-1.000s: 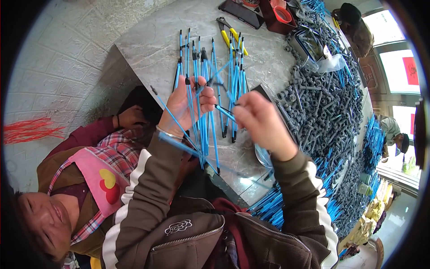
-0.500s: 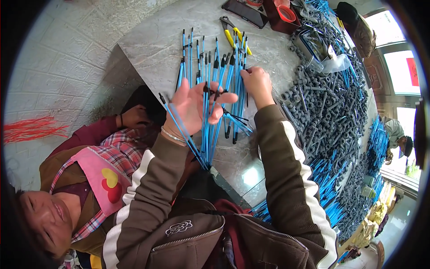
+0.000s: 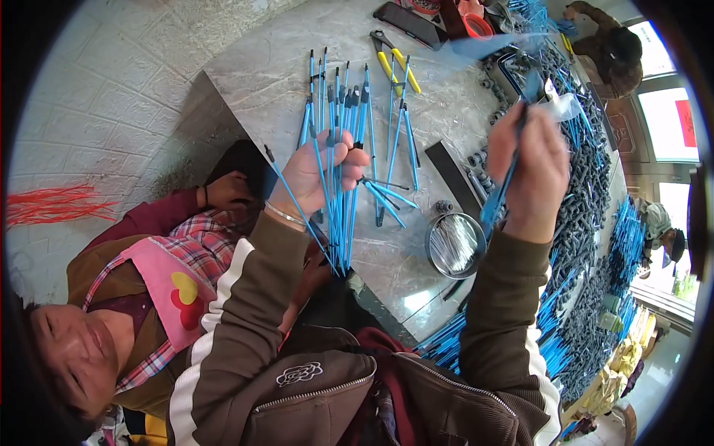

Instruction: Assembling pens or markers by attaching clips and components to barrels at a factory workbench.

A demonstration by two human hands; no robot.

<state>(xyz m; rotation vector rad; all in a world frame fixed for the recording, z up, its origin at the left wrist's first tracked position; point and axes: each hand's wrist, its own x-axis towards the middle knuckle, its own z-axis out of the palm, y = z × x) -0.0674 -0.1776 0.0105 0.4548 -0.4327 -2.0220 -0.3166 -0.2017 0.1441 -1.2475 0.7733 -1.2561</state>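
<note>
Your left hand (image 3: 321,171): curled around slim, black-tipped blue rods (image 3: 343,223); right hand (image 3: 534,167): blurred, gripping blue-and-black strips (image 3: 493,207). Risk: slackened left grip could let rods splay.

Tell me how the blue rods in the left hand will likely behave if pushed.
The blue rods are probably fairly stiff, since they run straight beyond the left hand. Being slender, each is likely light. Lying lengthwise in a loose, fanned bundle, they may slide against one another.
</note>
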